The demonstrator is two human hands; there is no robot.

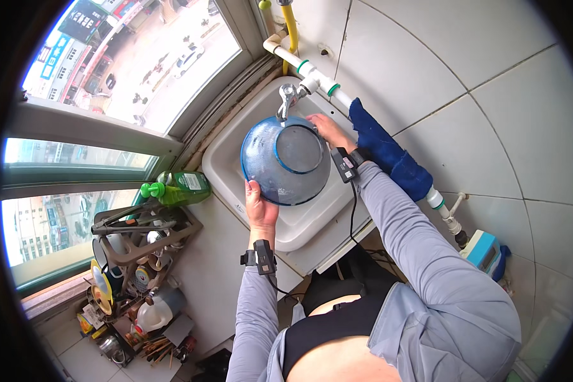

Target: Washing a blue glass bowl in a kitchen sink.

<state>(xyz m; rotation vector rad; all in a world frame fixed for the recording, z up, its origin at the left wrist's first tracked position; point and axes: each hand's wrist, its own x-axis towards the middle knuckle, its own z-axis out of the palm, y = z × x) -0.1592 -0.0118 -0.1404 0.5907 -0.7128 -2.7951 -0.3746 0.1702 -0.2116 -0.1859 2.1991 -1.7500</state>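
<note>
A translucent bluish bowl (262,148) is held tilted over the white sink (291,236), its round base ring showing toward me. My left hand (261,207) grips the bowl's near left edge, thumb on the outside. At the far right edge, my right hand (332,131) holds the bowl too, its fingers partly hidden behind the rim. The chrome faucet (287,98) sits right above the bowl's far edge, its spout tip close to the wall of the bowl. Whether water runs from it, I cannot tell.
A green pump bottle (184,187) stands left of the sink, beside a dish rack (145,238) full of kitchenware. White pipe (342,98) runs along the tiled wall, with a blue cloth (387,153) draped over it. A window (172,57) borders the sink. Cables hang from both wrist devices.
</note>
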